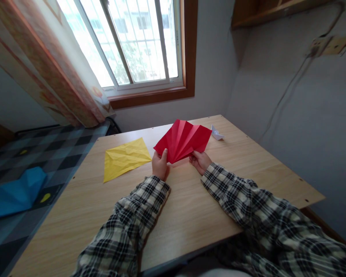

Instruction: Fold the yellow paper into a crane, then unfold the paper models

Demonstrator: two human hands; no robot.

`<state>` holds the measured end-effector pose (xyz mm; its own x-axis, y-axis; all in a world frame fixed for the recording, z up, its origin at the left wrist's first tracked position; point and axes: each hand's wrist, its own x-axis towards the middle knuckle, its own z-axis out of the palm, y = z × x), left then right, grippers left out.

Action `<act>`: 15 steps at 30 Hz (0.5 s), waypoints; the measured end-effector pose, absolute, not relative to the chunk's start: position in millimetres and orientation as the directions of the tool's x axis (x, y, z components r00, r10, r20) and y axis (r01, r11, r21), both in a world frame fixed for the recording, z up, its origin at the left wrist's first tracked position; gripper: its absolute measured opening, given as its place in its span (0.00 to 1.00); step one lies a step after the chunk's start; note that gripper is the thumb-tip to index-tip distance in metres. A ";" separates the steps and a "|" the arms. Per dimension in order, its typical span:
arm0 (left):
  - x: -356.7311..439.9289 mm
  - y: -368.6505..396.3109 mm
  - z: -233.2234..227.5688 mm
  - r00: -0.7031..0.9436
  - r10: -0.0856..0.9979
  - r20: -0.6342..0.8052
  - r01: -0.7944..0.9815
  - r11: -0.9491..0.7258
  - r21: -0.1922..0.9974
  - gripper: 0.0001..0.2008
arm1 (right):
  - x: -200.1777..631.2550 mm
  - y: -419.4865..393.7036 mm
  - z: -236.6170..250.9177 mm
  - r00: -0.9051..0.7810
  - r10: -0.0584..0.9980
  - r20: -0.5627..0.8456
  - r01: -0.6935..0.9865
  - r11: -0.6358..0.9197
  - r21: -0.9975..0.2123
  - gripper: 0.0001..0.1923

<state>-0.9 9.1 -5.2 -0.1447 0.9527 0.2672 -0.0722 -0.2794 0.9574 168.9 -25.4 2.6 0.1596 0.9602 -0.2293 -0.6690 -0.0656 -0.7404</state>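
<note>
A red sheet of paper (183, 139), creased into fan-like pleats, is held just above the wooden table (233, 184). My left hand (159, 164) pinches its lower left edge, thumb on top. My right hand (200, 160) grips the lower right edge with the fingers under the paper. Both arms wear plaid sleeves. To the left of my left hand a creased yellow sheet (125, 158) lies flat on the table.
A small white paper boat (217, 133) sits near the table's far edge. A blue folded paper (19, 192) lies on a checked surface at the left. Behind the table are a window (132, 42), a curtain (54, 73) and grey walls.
</note>
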 end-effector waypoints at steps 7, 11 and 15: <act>2.0 1.8 3.5 -0.116 0.983 0.144 -0.261 -0.170 0.950 0.25 | 174.8 -23.7 5.1 0.156 0.955 -0.252 -0.695 -0.075 -0.715 0.11; 1.0 -1.5 9.1 -0.122 0.989 0.078 -0.251 -0.107 0.962 0.26 | 178.0 -24.3 6.2 0.137 0.953 -0.269 -0.728 -0.087 -0.680 0.12; 0.9 -1.3 8.0 -0.118 0.990 0.075 -0.197 -0.097 0.976 0.27 | 181.6 -23.1 6.5 0.140 0.942 -0.305 -0.754 -0.098 -0.649 0.09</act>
<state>0.9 -1.3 8.0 -0.1177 0.9902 0.0751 -0.1968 -0.0974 0.9756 181.6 -23.1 6.5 0.1399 0.9420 -0.3051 -0.7544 -0.0982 -0.6490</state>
